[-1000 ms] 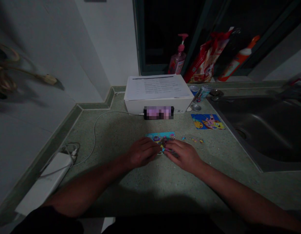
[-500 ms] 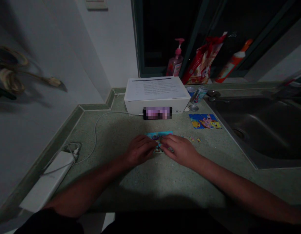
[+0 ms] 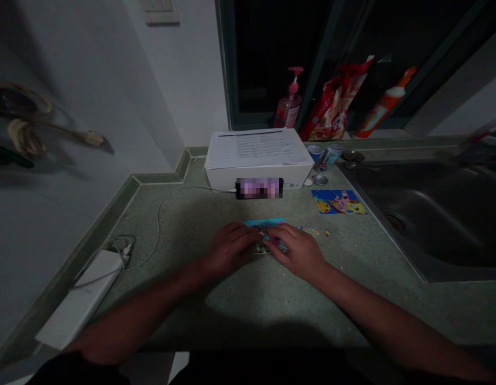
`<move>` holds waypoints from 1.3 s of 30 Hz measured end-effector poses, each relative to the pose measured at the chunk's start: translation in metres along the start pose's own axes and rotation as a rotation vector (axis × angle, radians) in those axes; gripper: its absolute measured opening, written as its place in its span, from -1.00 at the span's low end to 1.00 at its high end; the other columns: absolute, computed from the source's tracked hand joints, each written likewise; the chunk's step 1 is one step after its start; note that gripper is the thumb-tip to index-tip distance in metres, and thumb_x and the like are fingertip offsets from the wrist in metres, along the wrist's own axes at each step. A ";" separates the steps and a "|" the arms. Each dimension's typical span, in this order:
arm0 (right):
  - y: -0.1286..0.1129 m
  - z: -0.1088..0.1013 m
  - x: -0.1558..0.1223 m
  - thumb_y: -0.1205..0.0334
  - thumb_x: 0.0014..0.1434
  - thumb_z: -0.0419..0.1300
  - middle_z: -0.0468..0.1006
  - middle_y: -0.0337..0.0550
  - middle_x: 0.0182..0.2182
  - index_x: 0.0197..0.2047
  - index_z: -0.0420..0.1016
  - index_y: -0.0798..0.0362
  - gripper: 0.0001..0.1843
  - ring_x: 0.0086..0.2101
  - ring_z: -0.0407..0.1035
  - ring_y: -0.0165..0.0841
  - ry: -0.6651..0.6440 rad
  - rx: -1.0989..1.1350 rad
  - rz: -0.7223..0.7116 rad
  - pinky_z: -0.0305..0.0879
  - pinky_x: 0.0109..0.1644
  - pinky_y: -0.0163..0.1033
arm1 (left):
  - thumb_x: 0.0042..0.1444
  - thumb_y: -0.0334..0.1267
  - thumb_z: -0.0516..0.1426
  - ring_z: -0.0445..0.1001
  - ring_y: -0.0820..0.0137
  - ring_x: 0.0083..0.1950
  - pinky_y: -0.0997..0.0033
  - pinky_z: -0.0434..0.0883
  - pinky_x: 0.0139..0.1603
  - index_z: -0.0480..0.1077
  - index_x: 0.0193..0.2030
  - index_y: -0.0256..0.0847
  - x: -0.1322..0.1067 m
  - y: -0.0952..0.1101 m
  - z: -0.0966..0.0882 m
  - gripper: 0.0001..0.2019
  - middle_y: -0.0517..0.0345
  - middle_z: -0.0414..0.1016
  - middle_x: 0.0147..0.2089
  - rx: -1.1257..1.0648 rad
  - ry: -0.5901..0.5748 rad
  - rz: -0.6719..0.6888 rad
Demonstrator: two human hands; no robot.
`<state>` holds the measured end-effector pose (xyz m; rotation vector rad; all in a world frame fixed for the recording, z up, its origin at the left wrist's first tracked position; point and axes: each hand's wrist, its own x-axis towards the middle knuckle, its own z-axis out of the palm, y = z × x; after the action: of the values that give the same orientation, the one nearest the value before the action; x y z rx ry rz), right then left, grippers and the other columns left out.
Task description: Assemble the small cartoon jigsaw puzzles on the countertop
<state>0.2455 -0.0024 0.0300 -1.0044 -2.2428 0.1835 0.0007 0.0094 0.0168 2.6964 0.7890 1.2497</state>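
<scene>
A blue-edged jigsaw puzzle (image 3: 267,227) lies on the speckled green countertop (image 3: 183,235), directly under the left hand (image 3: 231,248) and right hand (image 3: 298,252), whose fingers (image 3: 276,235) curl down close together on it; whether they pinch a piece cannot be told. Loose puzzle pieces (image 3: 318,231) lie just right of it, with a cartoon picture card (image 3: 338,202) beyond them. Farther off stand a white box (image 3: 258,174) topped with a printed sheet (image 3: 256,148) and, beside it, drink cans (image 3: 329,156). A steel sink (image 3: 424,214) lies right, a white power bank (image 3: 81,299) left. The hands sit slightly further apart than half a second ago.
</scene>
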 end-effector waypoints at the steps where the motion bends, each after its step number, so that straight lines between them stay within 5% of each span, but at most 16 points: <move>1: 0.000 0.000 -0.001 0.19 0.49 0.19 0.74 -0.02 -0.15 0.01 0.59 -0.02 -0.85 -0.17 0.66 -0.15 0.006 0.002 -0.006 0.59 -0.12 -0.07 | 0.39 -0.40 0.24 0.68 0.24 -0.11 0.17 0.62 -0.09 0.47 0.16 -0.11 -0.001 0.001 0.000 -0.75 0.07 0.72 -0.06 0.004 0.007 -0.002; 12: 0.002 0.003 -0.005 0.23 0.46 0.20 0.77 0.00 -0.12 0.04 0.64 -0.02 -0.80 -0.14 0.69 -0.12 0.011 0.008 -0.023 0.63 -0.09 -0.04 | 0.38 -0.42 0.22 0.69 0.23 -0.15 0.15 0.63 -0.15 0.47 0.14 -0.11 0.001 0.014 -0.001 -0.75 0.09 0.72 -0.10 -0.002 0.026 -0.084; 20: 0.004 0.001 -0.005 0.23 0.47 0.22 0.77 -0.04 -0.15 0.02 0.66 -0.03 -0.82 -0.16 0.69 -0.15 0.042 0.011 -0.020 0.62 -0.08 -0.06 | 0.39 -0.35 0.25 0.71 0.23 -0.10 0.13 0.70 -0.10 0.50 0.12 0.01 -0.002 0.023 0.012 -0.77 0.08 0.71 -0.09 -0.129 0.148 -0.292; 39: -0.004 0.001 -0.005 0.28 0.44 0.19 0.69 -0.13 -0.27 -0.12 0.56 -0.06 -0.89 -0.23 0.63 -0.23 -0.119 0.191 0.002 0.58 -0.15 -0.11 | 0.42 -0.29 0.18 0.68 0.24 -0.20 0.16 0.72 -0.20 0.49 -0.03 -0.07 -0.018 0.024 0.017 -0.94 0.07 0.67 -0.21 -0.210 0.095 -0.257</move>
<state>0.2448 -0.0087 0.0282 -0.9138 -2.2805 0.4603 0.0132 -0.0174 -0.0005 2.3026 0.9229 1.3227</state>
